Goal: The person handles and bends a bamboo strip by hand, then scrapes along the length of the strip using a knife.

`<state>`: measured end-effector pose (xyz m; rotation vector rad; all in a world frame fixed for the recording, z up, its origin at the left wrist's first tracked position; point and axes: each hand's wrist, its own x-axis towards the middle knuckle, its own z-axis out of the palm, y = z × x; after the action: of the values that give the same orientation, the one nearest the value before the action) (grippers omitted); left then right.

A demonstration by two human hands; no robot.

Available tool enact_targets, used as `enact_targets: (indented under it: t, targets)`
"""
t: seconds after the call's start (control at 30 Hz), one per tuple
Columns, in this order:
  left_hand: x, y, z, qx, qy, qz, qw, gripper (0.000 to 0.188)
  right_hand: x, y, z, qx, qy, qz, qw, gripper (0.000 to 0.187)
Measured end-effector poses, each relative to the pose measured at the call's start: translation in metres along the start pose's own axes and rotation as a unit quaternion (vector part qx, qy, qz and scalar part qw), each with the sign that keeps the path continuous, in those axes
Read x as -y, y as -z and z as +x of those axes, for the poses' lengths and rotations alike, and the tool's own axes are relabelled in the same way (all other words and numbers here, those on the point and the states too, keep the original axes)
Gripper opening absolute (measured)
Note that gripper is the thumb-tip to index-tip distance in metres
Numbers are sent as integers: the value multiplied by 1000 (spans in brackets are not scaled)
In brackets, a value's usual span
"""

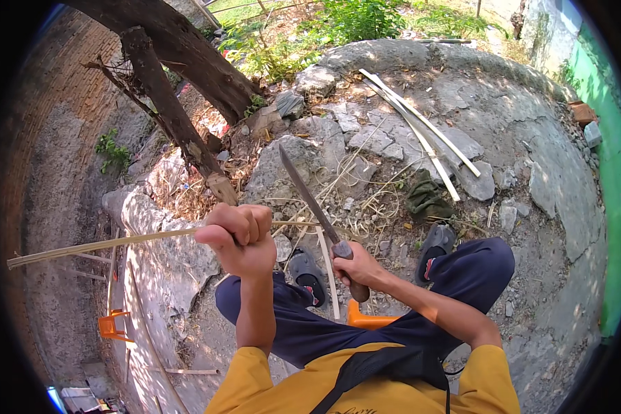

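Observation:
My left hand (239,237) is closed in a fist round a thin split strip of bamboo or cane (110,243). The strip's long end sticks out to the left, and a short thin end shows to the right of the fist. In my right hand (359,268) is the wooden handle of a long machete-like knife (306,191), its dark blade pointing up and to the left. The blade's lower part is close to the strip's right end; whether they touch I cannot tell. A pale strip (328,269) stands between my feet, below the knife.
Curly shavings (369,214) litter the broken concrete before my feet. Several long pale strips (428,138) lie farther off, near a dark green cloth (428,196). A tree trunk (207,69) leans at the far left. Beneath me shows an orange stool (366,317); an orange chair (114,326) lies left.

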<state>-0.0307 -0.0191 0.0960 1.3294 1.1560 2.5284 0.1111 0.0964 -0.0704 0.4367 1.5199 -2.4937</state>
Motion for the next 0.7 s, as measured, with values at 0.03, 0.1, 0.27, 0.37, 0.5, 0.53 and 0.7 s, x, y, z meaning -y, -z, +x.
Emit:
enact_targets:
  t: [0.03, 0.1, 0.27, 0.37, 0.5, 0.53, 0.7]
  targets:
    - [0, -1, 0, -8, 4, -3, 1000, 62, 5, -2, -3, 10, 7, 0, 1000, 11]
    - [0, -1, 0, -4, 5, -1, 1000, 63, 11, -7, -7, 27, 19, 2, 999, 11]
    - [-1, -1, 1, -1, 11, -10, 1000, 63, 10, -4, -4, 89, 59, 8, 994, 13]
    - [-1, -1, 1, 8, 9, 1, 1000, 63, 5, -1, -2, 70, 51, 4, 996, 12]
    - [-3, 3, 3, 27, 3, 3, 1000, 57, -4, 6, 1, 7, -6, -7, 1000, 11]
    - [-3, 3, 3, 22, 7, 0, 1000, 57, -7, 7, 1, -13, -31, -8, 999, 11]
    - [-1, 4, 5, 37, 5, -10, 999, 58, 5, 1, -6, -3, -16, -4, 1000, 13]
